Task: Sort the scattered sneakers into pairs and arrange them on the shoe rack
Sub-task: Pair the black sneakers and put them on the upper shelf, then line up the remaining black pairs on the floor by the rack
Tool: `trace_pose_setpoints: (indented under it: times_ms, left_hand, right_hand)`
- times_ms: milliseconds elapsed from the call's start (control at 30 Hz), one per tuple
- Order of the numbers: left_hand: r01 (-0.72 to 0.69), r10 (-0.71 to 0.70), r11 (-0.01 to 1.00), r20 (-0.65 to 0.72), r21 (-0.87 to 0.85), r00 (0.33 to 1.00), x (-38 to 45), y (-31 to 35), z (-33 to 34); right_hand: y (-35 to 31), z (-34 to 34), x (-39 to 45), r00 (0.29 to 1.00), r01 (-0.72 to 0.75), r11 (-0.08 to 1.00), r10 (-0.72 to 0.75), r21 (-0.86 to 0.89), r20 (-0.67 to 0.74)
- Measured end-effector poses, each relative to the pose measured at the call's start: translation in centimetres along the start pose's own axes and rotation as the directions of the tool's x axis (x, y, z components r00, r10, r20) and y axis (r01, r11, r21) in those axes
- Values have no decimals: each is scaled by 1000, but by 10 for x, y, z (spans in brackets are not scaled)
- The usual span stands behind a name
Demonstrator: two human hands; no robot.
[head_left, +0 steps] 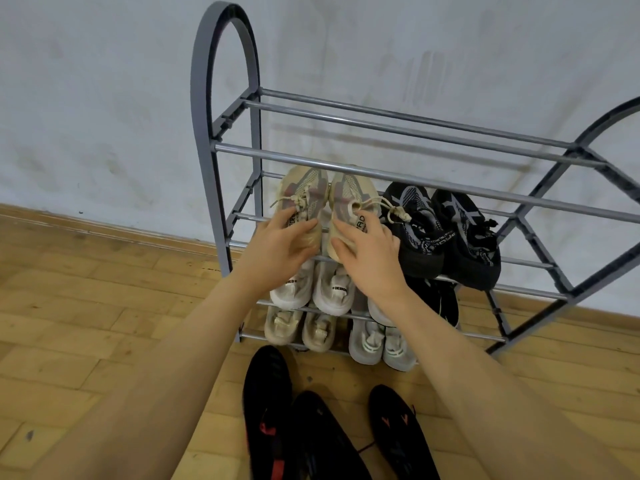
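A grey metal shoe rack (381, 169) stands against the wall. On its second tier sit two beige sneakers, the left one (304, 192) and the right one (349, 195), toes toward the wall. My left hand (282, 244) holds the heel of the left beige sneaker. My right hand (367, 254) rests with straight fingers on the heel of the right one. A black and white pair (446, 230) sits beside them. Lower tiers hold a white pair (311, 289), a beige pair (299, 327) and a grey pair (381, 344).
The rack's top tier holds nothing. Three black shoes with red marks (270, 403) lie on the wooden floor (104, 323) in front of the rack, near my arms. A dark shoe (440, 299) shows partly behind my right wrist.
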State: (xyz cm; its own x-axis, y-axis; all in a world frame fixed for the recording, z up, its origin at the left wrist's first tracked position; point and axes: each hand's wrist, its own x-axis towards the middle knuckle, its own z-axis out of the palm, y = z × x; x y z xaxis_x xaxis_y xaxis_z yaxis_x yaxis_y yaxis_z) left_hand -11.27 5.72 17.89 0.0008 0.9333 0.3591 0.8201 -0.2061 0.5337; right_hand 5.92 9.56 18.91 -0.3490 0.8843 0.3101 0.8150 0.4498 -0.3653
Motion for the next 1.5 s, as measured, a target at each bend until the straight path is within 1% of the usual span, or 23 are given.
trace_pose_setpoints:
  times_ms: [100,233,333,433,533,633,733,867,933,1033,1100,1300,1400,1500]
  left_hand:
    - [-29,28,999,-16,-34,999,4,2,6]
    - [-56,55,998,-30,-9,998,7,1,12]
    - [-40,40,998,4,41,999,7,-1,14]
    - [9,-12,992,21,127,1000,3,3,12]
    - [48,-44,979,-25,196,999,-7,14,9]
    - [64,-48,972,-76,224,996,-19,25,7]
    - [27,-7,975,-88,222,996,-30,47,2]
    - [-12,29,977,-81,212,996,-38,92,4]
    - [-71,84,972,-49,223,995,-43,117,14]
    - [-256,251,919,56,300,966,-49,150,41]
    - [-341,322,891,112,301,940,-53,171,65]
    - [-381,343,915,248,128,906,-84,228,176]
    - [-381,344,924,356,37,869,-105,254,241]
    - [-432,392,902,447,-15,804,-126,280,307]
  right_hand:
    - [-2,3,2,998,-6,1000,6,-2,-70]
    - [-2,9,1,996,-5,999,0,-48,-93]
    - [-3,11,-1,995,-14,996,4,-89,-105]
    - [-3,6,-4,998,-16,994,9,-112,-70]
    - [-5,-4,-9,1000,-19,990,18,-137,-7]
    - [-3,-20,-20,1000,-18,988,16,-151,-10]
    - [3,-41,-40,999,-24,994,20,-104,-42]
    - [21,-76,-69,990,-39,999,37,-13,-133]
    - [39,-92,-85,984,-27,1000,29,11,-173]
    - [77,-106,-115,971,-27,999,37,46,-236]
    - [108,-109,-141,958,-71,995,90,77,-271]
    - [211,-99,-234,921,-323,945,324,39,-216]
    - [257,-94,-286,866,-466,885,460,16,-195]
    - [297,-85,-343,792,-590,807,585,31,-174]
